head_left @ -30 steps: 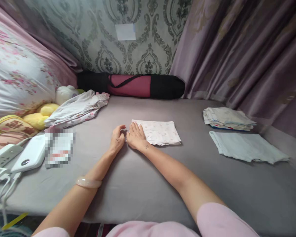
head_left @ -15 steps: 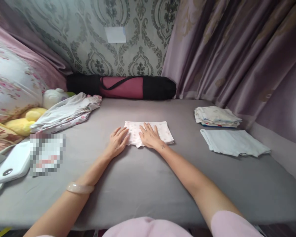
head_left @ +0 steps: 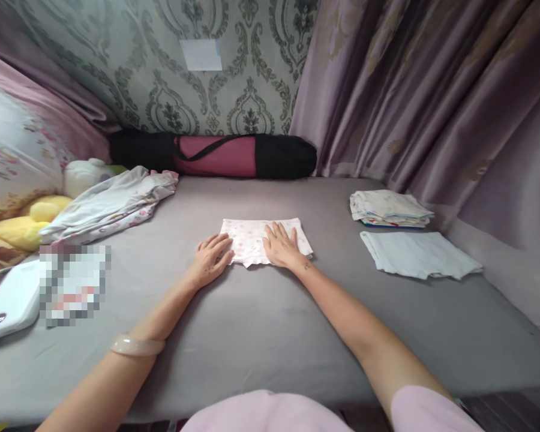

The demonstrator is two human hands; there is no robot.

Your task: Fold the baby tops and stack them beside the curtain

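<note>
A folded pale pink garment (head_left: 248, 239) with a small print lies flat on the grey bed sheet (head_left: 234, 336) in front of me. My left hand (head_left: 210, 257) rests at its left edge, fingers spread, the fingertips touching the cloth. Flat on the right half of the garment lies my right hand (head_left: 281, 245), its fingers stretched out and apart. Part of the cloth is hidden beneath that palm. Neither hand grips anything.
At the right lie a folded light-blue garment (head_left: 418, 255) and a stack of folded clothes (head_left: 389, 207). Loose clothes (head_left: 108, 204) lie at the left, near a yellow plush toy (head_left: 22, 225) and a white device (head_left: 15, 300). A long black-and-maroon bag (head_left: 213, 157) lies along the wall.
My right hand has slid to the right across the folded garment. My left hand stays at its left edge. The whole view has shifted slightly.
</note>
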